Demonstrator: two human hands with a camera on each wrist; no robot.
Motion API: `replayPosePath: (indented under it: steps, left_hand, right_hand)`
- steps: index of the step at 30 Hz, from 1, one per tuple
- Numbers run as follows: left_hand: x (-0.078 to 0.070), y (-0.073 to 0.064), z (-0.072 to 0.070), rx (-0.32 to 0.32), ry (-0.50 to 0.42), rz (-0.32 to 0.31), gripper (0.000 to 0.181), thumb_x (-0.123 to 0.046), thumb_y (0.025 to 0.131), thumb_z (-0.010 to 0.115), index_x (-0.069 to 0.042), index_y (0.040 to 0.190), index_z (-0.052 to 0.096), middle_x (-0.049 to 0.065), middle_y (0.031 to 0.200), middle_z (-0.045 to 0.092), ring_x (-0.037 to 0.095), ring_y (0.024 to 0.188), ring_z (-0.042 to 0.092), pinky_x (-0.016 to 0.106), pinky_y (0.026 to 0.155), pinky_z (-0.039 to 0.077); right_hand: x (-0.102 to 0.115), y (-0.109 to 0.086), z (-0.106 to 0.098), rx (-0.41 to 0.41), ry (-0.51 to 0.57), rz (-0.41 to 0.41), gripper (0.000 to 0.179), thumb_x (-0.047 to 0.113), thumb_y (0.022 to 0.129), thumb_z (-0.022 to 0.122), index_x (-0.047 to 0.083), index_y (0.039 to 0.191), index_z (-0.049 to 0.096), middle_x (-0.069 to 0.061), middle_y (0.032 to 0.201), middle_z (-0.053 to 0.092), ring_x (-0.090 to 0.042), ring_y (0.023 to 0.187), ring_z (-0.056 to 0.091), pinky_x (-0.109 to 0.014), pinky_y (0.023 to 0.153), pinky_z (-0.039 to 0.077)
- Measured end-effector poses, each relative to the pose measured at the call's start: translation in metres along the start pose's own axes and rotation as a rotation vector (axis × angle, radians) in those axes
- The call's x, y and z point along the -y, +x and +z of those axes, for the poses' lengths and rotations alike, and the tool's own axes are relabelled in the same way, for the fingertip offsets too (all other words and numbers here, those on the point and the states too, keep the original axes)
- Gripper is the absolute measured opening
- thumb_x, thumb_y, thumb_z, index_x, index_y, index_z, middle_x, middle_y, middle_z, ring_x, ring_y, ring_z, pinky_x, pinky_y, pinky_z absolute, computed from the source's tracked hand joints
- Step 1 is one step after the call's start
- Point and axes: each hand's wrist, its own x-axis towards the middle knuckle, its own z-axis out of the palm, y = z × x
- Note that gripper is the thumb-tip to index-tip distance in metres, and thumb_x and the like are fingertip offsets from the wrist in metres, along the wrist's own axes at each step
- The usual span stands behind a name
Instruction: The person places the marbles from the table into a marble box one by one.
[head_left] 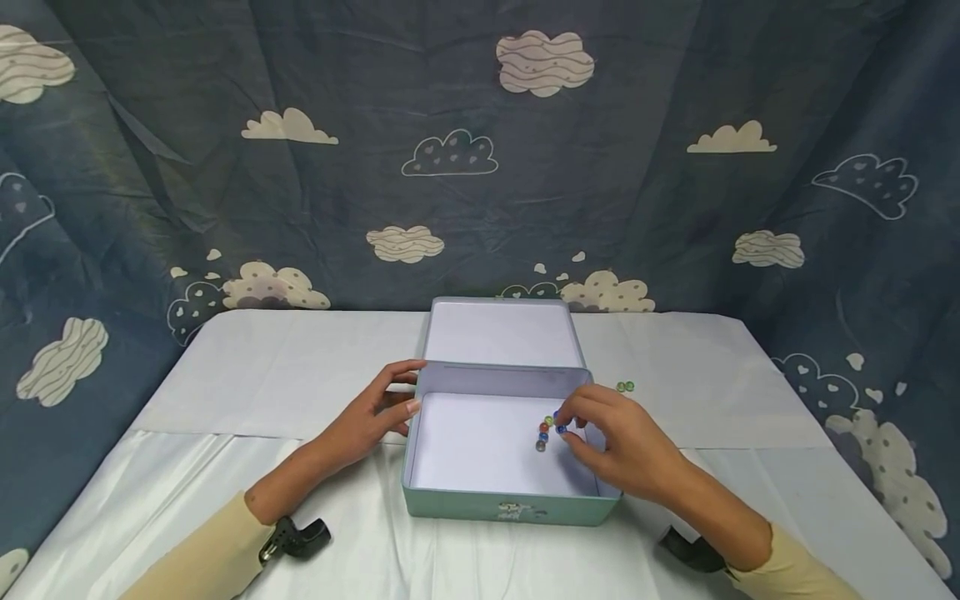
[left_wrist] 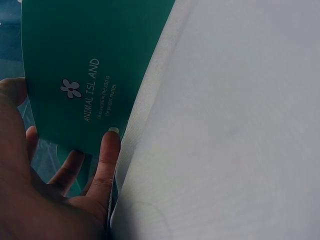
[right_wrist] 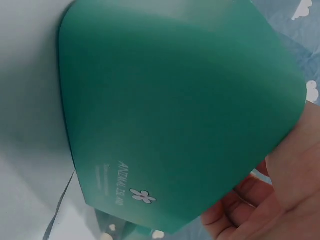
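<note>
An open tin box (head_left: 504, 507), green outside and pale inside, lies with its lid (head_left: 501, 332) folded back on the far side. My left hand (head_left: 371, 417) touches the box's left side with thumb and fingers spread. Over the right part of the box, my right hand (head_left: 618, 433) pinches a blue glass marble (head_left: 562, 429) between thumb and forefinger. Beside those fingertips several small marbles (head_left: 543, 427) in red, green, blue and grey sit in a curved row on the box floor. In the right wrist view the green wall (right_wrist: 175, 115) hides the fingertips.
Two green marbles (head_left: 625, 387) lie on the white tablecloth (head_left: 697, 383), just right of the box. Behind the table hangs a dark blue curtain (head_left: 360, 200) with a cloud print. Printed lettering (left_wrist: 92, 90) marks the box's left side.
</note>
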Motion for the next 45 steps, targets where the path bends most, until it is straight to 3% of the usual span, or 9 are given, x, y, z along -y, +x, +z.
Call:
replayPosePath:
  steps: [10, 17, 23, 34, 45]
  left_hand:
    - [0.001, -0.002, 0.0, -0.004, 0.006, 0.0, 0.056, -0.025, 0.111, 0.057, -0.029, 0.163, 0.034, 0.023, 0.157, 0.038, 0.046, 0.137, 0.054, 0.04, 0.086, 0.061]
    - [0.0, -0.001, -0.001, -0.001, -0.003, 0.009, 0.057, -0.025, 0.111, 0.057, -0.029, 0.163, 0.035, 0.023, 0.157, 0.038, 0.047, 0.138, 0.053, 0.041, 0.086, 0.061]
    - [0.0, -0.001, -0.001, 0.001, -0.002, 0.003, 0.057, -0.025, 0.111, 0.057, -0.03, 0.163, 0.035, 0.022, 0.157, 0.038, 0.046, 0.139, 0.053, 0.041, 0.086, 0.061]
    - [0.0, -0.001, -0.002, -0.003, -0.003, -0.009, 0.058, -0.026, 0.11, 0.058, -0.035, 0.162, 0.034, 0.019, 0.157, 0.038, 0.044, 0.14, 0.053, 0.041, 0.087, 0.062]
    - [0.002, 0.0, -0.001, 0.001, -0.008, 0.003, 0.057, -0.025, 0.111, 0.058, -0.03, 0.163, 0.035, 0.022, 0.157, 0.038, 0.047, 0.14, 0.052, 0.04, 0.086, 0.061]
  right_hand:
    - [-0.004, 0.002, -0.005, 0.05, -0.106, 0.008, 0.025, 0.006, 0.079, 0.089, 0.023, 0.091, 0.074, 0.015, 0.09, 0.068, -0.007, 0.09, 0.056, -0.04, 0.086, 0.051]
    - [-0.005, 0.002, -0.007, 0.021, -0.139, 0.028, 0.027, 0.001, 0.077, 0.084, 0.023, 0.086, 0.07, 0.014, 0.085, 0.066, -0.009, 0.09, 0.048, -0.031, 0.075, 0.049]
    - [-0.004, 0.001, -0.009, 0.039, -0.111, 0.111, 0.031, -0.004, 0.08, 0.083, 0.023, 0.086, 0.069, 0.014, 0.084, 0.062, -0.011, 0.085, 0.053, -0.026, 0.07, 0.053]
    - [-0.019, 0.002, -0.019, -0.102, -0.063, 0.06, 0.029, -0.005, 0.082, 0.078, 0.021, 0.092, 0.068, 0.01, 0.091, 0.068, -0.011, 0.087, 0.057, -0.028, 0.073, 0.055]
    - [-0.061, 0.002, -0.022, -0.108, -0.108, 0.228, 0.022, -0.003, 0.086, 0.075, 0.015, 0.098, 0.072, 0.003, 0.095, 0.068, -0.021, 0.087, 0.06, -0.035, 0.072, 0.052]
